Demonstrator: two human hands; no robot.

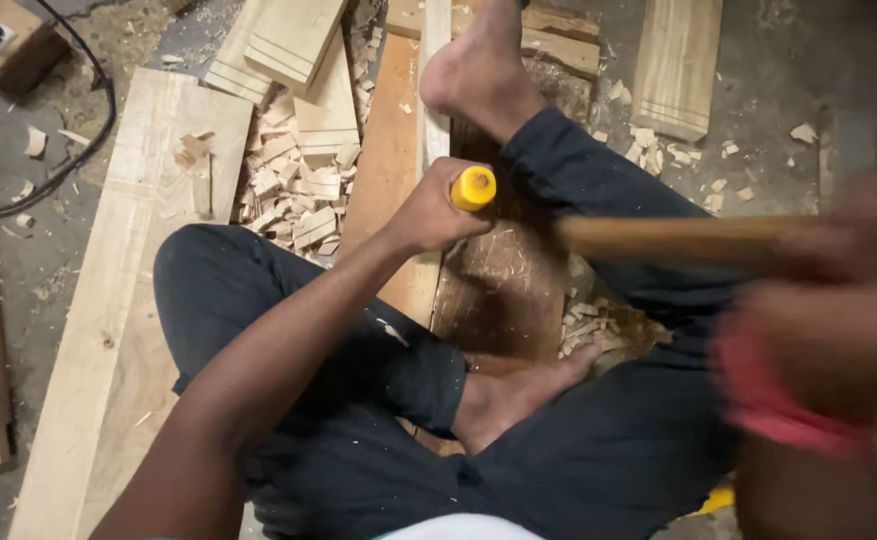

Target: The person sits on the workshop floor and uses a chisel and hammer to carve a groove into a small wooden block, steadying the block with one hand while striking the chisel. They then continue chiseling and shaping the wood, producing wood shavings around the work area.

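My left hand (426, 212) is closed around a chisel with a yellow handle end (473, 188), held upright over a narrow pale wooden strip (435, 60) that lies on a brown board (388, 150). My right hand (838, 250), blurred by motion at the right edge, grips a wooden mallet handle (658, 238) that reaches toward the chisel. The mallet's head is not visible. I sit on the floor in dark trousers, one bare foot (478, 70) pressed on the strip, the other foot (518, 395) tucked under.
A wide pale plank (118, 300) lies at the left, with a heap of wood chips (298, 190) beside it. Cut boards (293, 40) and another board (676, 65) lie at the top. A black cable (78, 150) curves across the dusty floor.
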